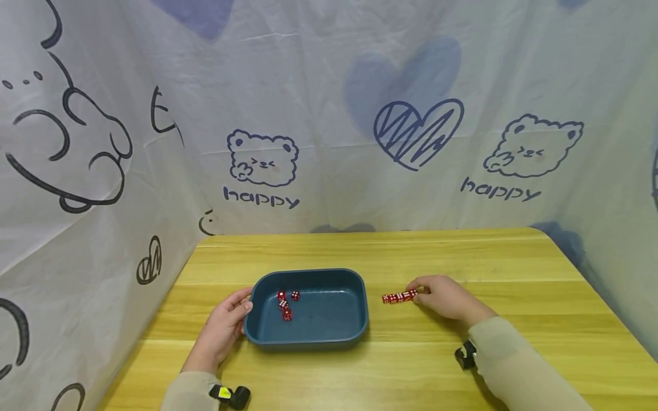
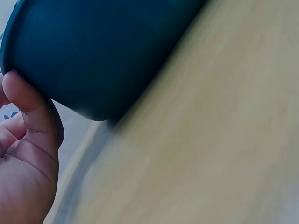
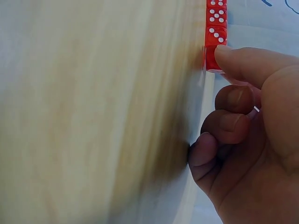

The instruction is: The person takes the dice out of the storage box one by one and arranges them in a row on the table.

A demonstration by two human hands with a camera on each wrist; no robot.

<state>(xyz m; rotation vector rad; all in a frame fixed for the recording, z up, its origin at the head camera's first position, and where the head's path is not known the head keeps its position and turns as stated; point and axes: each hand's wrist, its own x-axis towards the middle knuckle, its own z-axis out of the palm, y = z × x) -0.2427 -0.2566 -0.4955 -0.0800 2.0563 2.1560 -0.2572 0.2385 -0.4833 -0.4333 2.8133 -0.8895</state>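
A dark blue plastic basin [image 1: 329, 344] stands on the wooden table, with several red dice [image 1: 286, 314] lying toward its left end. My left hand [image 1: 224, 323] holds the basin by its left end. In the left wrist view, the thumb [image 2: 25, 98] is against the basin's outer wall [image 2: 93, 56], near the rim. To the right of the basin, several red dice with white dots form a straight row [image 1: 398, 297]. Thumb and forefinger of my right hand [image 1: 446, 298] pinch the die [image 3: 211, 59] at the row's right end; the other fingers are curled beneath.
The yellow wood-grain table [image 1: 411, 365] reaches back to a white cloth [image 1: 319, 114] printed with hearts and bears, which hangs behind it and along both sides. A black strap with a small device [image 1: 466, 355] sits on each wrist, over pale sleeves [image 1: 524, 365].
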